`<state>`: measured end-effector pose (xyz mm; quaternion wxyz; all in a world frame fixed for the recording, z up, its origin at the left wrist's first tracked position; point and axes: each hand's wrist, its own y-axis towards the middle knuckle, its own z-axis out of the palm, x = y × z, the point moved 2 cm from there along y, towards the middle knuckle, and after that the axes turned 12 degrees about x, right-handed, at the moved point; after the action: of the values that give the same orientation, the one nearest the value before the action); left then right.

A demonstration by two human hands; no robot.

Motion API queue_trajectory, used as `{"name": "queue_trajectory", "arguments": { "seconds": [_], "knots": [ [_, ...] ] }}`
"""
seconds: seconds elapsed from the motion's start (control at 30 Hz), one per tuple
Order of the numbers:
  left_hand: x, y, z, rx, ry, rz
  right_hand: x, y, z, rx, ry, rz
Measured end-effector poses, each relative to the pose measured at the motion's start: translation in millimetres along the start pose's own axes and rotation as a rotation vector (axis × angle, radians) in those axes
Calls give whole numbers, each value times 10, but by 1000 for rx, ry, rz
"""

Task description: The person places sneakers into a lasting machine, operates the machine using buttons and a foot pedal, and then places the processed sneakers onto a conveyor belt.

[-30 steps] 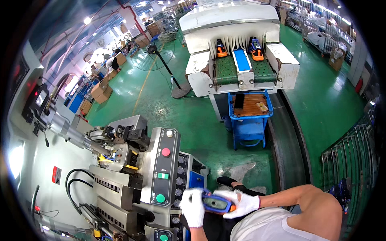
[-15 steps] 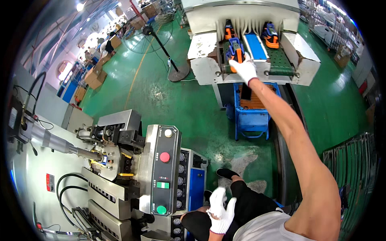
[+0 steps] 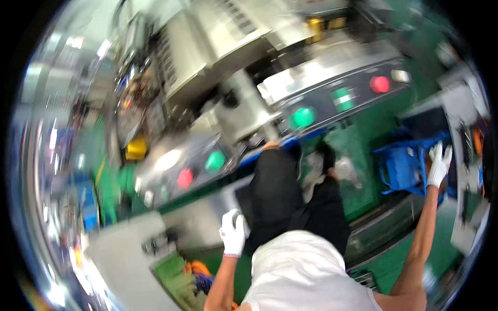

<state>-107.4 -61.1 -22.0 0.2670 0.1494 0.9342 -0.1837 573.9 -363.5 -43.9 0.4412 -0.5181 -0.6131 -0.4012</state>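
My left hand (image 3: 233,233), in a white knit glove, hangs beside my black-trousered thigh. Its thumb stands apart from the fingers and nothing shows in it. Out to the right, my gloved right hand (image 3: 440,165) has its fingers spread and holds nothing. It is over the edge of a blue cart (image 3: 404,163), near the white conveyor unit. An orange-and-dark shoe (image 3: 478,140) sits on that unit, partly cut off by the rim of the picture. Another orange-and-blue shoe (image 3: 199,269), blurred, lies at the lower left beyond my left forearm.
Before me stands a metal machine with a button panel (image 3: 337,98). A second button panel (image 3: 199,166) is to its left. A pale flat surface (image 3: 124,259) spreads at lower left. Much of the left side is smeared by motion.
My view has swung left. My right hand has come off the shoe on the conveyor and is empty. My left hand has moved from in front of my lap out to the left.
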Motion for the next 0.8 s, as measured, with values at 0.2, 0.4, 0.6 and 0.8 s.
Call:
{"name": "queue_trajectory", "arguments": {
  "seconds": [0.2,0.4,0.6,0.8],
  "knots": [
    [2341,-2266,-437,-359,12,-779,-585,-2168,1698,749,-159,300],
    [2982,-5448,-38,-470,147,-1890,-43,-2488,2404,1139,-470,-72],
    [2782,-5420,565,-282,-196,-2019,554,-2443,2948,1201,-766,-433],
    [2667,-5875,982,-629,-213,-1897,894,-2320,3154,1374,-952,-595]
  ]
}}
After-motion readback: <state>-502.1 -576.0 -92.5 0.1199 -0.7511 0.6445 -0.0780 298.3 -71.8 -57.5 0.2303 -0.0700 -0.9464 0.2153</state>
